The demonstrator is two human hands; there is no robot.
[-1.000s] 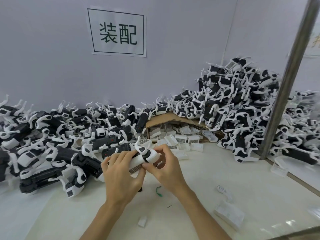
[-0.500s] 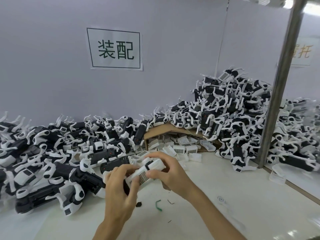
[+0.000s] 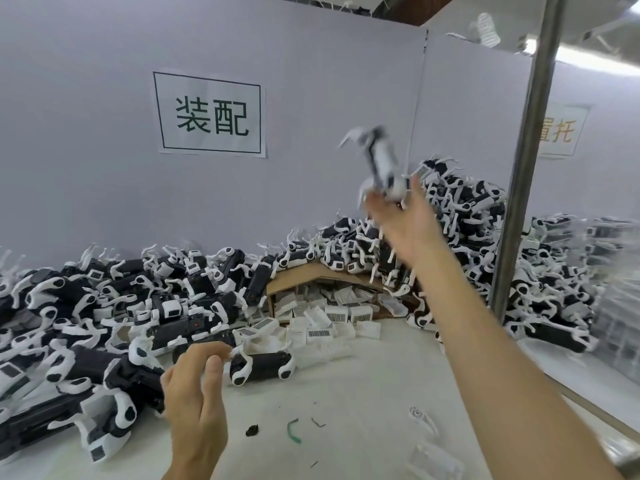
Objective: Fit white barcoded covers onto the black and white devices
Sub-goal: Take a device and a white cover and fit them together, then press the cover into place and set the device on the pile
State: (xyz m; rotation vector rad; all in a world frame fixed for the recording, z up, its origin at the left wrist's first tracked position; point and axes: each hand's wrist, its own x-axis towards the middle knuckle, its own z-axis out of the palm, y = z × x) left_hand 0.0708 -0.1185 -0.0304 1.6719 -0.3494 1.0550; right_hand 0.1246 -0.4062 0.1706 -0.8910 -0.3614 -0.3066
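Nearest me, the left hand (image 3: 195, 403) hovers over the white table (image 3: 363, 393), its fingers loosely curled and holding nothing. Just to its right on the table lie a black scrap (image 3: 252, 430) and a green scrap (image 3: 294, 432). Just beyond its fingertips a lone device (image 3: 263, 367), black and white, lies on its side. To the hand's left spreads a low pile of devices (image 3: 86, 323).

Farther on, between the two hands, an open cardboard box (image 3: 311, 273) spills white barcoded covers (image 3: 334, 315) onto the table.

The right hand (image 3: 405, 220) is raised high on an outstretched arm, fingers pointing up. A blurred device (image 3: 382, 164) sits at its fingertips. I cannot tell whether the fingers pinch it or stand apart from it.

Behind that hand rises a tall heap of devices (image 3: 467, 216), with a metal pole (image 3: 519, 202) to its right. On the wall, up and left of that hand, hangs a printed sign (image 3: 211, 114).
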